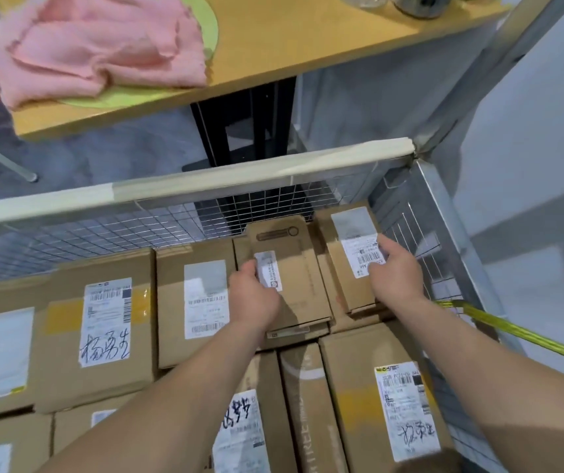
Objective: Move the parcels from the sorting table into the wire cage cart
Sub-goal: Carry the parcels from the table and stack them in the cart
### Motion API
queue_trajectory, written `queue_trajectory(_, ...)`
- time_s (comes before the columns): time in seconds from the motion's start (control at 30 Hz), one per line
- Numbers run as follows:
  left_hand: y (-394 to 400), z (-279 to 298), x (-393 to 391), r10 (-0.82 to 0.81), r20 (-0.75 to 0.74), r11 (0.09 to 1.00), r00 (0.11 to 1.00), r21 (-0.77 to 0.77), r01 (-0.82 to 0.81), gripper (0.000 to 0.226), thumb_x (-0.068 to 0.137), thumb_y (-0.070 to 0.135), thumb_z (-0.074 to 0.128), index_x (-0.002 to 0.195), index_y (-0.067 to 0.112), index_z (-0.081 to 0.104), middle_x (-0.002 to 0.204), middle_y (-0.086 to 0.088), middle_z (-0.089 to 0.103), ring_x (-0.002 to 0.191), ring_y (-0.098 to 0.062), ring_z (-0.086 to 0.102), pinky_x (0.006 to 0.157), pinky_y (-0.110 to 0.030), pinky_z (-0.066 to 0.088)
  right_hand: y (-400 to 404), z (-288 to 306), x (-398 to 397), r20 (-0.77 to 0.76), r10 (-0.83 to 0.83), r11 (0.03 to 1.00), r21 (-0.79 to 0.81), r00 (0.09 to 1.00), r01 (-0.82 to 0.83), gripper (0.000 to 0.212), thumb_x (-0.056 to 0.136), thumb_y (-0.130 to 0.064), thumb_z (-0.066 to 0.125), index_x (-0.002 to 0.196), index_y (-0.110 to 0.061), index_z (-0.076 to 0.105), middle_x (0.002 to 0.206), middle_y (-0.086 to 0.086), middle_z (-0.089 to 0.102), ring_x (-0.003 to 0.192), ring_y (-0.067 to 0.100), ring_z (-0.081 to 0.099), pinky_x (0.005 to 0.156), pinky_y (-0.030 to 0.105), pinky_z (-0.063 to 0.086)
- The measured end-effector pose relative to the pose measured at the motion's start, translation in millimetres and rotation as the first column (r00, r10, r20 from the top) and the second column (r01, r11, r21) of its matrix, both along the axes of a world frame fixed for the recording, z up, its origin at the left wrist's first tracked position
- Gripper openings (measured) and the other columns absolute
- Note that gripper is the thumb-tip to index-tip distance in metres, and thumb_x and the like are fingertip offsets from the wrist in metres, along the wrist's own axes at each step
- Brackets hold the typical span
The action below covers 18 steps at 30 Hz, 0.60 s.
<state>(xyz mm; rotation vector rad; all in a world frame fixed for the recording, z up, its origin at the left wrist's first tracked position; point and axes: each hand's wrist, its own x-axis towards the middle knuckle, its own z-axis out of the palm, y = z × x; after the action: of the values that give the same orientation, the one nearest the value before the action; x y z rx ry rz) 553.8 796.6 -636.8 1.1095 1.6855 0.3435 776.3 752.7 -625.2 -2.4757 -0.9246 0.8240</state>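
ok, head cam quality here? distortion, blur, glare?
Head view: wide-angle bends the cage rail; pink cloth at the top-left is soft; left hand and right hand slightly blurred; flat even light, mild sheen on the yellow tape.

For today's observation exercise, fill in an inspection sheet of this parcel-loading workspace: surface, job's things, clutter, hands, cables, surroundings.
Surface: wooden table stands beyond the cage; no parcels seen on its visible part.
Job's things: wire cage cart packed with labelled cardboard parcels; flat mailer and small box lie on top at the back.
Clutter: pink cloth on a green plate.
Hands: left hand holds the mailer; right hand holds the small box.
Cables: yellow strap at the cart's right side.
Surroundings: grey floor.
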Motion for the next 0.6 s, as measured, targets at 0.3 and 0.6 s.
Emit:
queue_trajectory(0.3,-1.9,19.8,-2.6,-0.128,0.012,0.991,0.992,-0.028,0.128,0.067,0.081,0.010,0.062,0.144,0.027,0.047,0.143,-0.004,0.052,0.114,-0.028,0.062,0.098,-0.044,0.055,-14.5,8.0,-7.6,0.059,0.125,0.991,-0.063,0.990,-0.122,0.051,0.093,-0.008,0.065,0.142,-0.021,0.054,0.126,0.002,0.060,0.105,0.023,0.062,0.084,0.044,0.059)
queue_trajectory(0.6,-28.6,127.1,-46.7,-0.518,-0.386,0.789,0.763,0.127,0.601,0.061,0.096,0.036,0.056,0.152,0.022,0.035,0.155,0.002,0.033,0.142,-0.018,0.030,0.110,-0.034,0.035,-47.4,95.4,-55.0,0.007,0.104,0.991,-0.086,0.995,-0.103,0.061,0.096,-0.013,0.060,0.154,-0.021,0.042,0.164,0.000,0.032,0.138,0.027,0.050,0.114,0.043,0.042)
